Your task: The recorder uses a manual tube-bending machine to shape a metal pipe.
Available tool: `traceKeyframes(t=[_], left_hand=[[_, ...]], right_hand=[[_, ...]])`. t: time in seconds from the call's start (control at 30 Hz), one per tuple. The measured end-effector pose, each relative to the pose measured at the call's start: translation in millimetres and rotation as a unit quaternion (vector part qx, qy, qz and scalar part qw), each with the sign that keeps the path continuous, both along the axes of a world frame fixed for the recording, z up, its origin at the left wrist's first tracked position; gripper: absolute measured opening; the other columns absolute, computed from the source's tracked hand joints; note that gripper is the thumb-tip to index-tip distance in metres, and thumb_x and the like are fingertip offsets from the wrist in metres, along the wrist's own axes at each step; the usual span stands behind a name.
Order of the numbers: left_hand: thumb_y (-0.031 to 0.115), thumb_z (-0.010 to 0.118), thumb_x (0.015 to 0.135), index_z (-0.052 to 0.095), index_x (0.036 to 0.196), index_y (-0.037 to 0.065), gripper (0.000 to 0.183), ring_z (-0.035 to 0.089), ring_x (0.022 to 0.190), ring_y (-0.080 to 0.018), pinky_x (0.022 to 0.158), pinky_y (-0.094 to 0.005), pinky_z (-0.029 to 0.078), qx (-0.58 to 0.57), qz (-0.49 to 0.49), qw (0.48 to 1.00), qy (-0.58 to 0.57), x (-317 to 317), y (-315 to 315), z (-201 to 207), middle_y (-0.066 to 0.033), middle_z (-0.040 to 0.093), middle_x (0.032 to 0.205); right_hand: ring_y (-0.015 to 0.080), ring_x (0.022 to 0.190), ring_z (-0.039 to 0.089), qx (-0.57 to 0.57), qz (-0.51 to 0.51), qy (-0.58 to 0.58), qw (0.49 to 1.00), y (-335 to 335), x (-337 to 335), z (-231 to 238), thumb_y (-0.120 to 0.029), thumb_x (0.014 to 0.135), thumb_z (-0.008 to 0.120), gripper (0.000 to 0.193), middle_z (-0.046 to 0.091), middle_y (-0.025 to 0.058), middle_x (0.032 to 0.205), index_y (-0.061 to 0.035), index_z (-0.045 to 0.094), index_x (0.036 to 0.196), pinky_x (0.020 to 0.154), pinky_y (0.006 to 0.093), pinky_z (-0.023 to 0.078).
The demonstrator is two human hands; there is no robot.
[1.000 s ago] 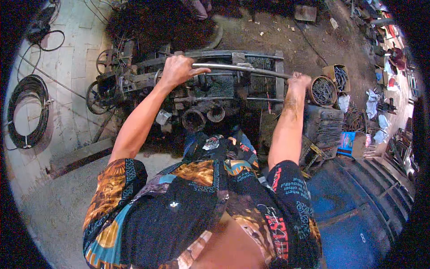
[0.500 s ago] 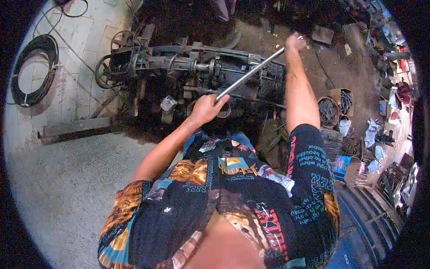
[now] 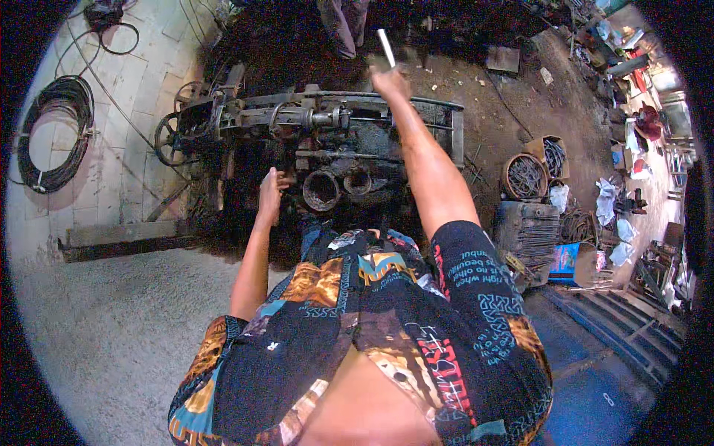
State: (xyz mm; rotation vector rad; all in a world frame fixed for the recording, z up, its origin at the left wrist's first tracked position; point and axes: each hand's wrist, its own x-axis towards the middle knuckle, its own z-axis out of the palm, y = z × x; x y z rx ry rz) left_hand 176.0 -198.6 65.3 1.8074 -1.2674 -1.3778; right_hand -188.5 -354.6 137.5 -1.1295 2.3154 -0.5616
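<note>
My right hand is closed around a bright metal rod; one end sticks out beyond my fist, tilted away, and the rest is hidden or lost in the blur. My right arm stretches over a dark, greasy lathe-like machine. My left hand is off the rod, at the machine's near side, with fingers slightly bent and apart and no object visible in them. Just right of it are two round pipe-like openings, a larger ring and a smaller ring.
A handwheel juts from the machine's left end. Black cable coils hang at the left wall, above a beam. Right are a round basket of metal pieces, a carton and stacked bars. A person's legs stand beyond the machine.
My left hand has let go of the rod and dropped left toward the machine's near side. My right hand has swung left with the rod, which now points away. The view has shifted slightly.
</note>
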Motion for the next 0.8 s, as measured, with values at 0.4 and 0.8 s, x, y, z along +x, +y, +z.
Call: traceKeyframes(t=[0.4,0.8], left_hand=[[0.064,0.027,0.092,0.051,0.122,0.005,0.071,0.063,0.087,-0.0183,0.071,-0.0302,0.045,0.057,0.068,0.994,0.055,40,26,-37,-0.0098,0.064,0.106],[0.066,0.028,0.09,0.048,0.126,0.002,0.076,0.063,0.086,-0.0194,0.07,-0.0313,0.046,0.042,0.104,0.993,0.047,54,39,-37,-0.0102,0.063,0.106]], right_hand=[[0.0371,0.089,0.062,-0.135,0.317,0.074,0.936,108,-16,11,-0.051,0.091,0.041,0.051,0.066,0.0224,0.085,-0.0103,0.071,0.093,0.084,0.0478,0.047],[0.0418,0.094,0.062,0.015,0.197,0.162,0.967,84,-28,41,-0.06,0.089,0.034,0.068,0.064,0.0266,0.098,-0.0005,0.067,0.097,0.084,0.049,0.048]])
